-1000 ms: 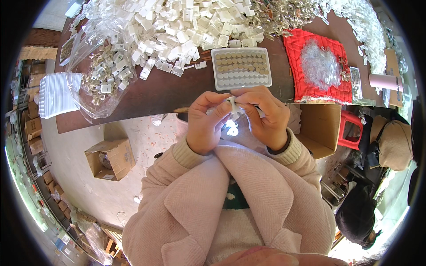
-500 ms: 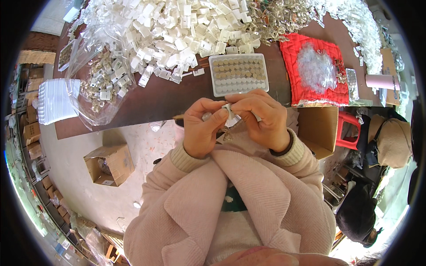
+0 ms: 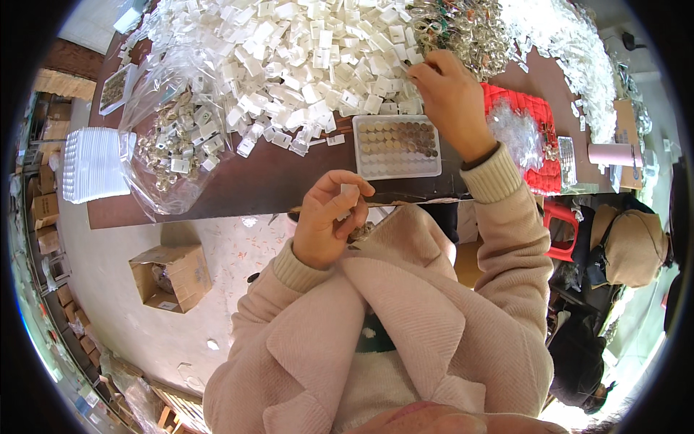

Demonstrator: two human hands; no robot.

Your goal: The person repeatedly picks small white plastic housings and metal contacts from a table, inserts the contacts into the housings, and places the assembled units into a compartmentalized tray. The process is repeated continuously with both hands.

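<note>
In front of my chest, my left hand (image 3: pixel 318 228) is closed round a small white plastic case (image 3: pixel 348 197). Metal chain links (image 3: pixel 363 230) dangle below its fingers. My right hand (image 3: pixel 457 105) is stretched out over the table, its fingertips pinched together where a large heap of white plastic cases (image 3: pixel 289 65) meets a heap of metal key chains (image 3: pixel 466 32). Whether anything is between those fingertips cannot be seen. Below the right wrist, on the near side, lies a white tray (image 3: pixel 397 175) with rows of small round discs, some pale and some brownish.
A clear bag (image 3: pixel 155 155) of cases and chains lies at the left, beside stacked white trays (image 3: pixel 94 170). To the right are a red cloth (image 3: pixel 543 119) with clear plastic bits and a pink roll (image 3: pixel 614 154). A cardboard box (image 3: pixel 173 275) and a red stool (image 3: pixel 560 231) stand below.
My hands were together at the white case. My right hand has left it and gone forward and right to the heaps; my left hand still keeps the case.
</note>
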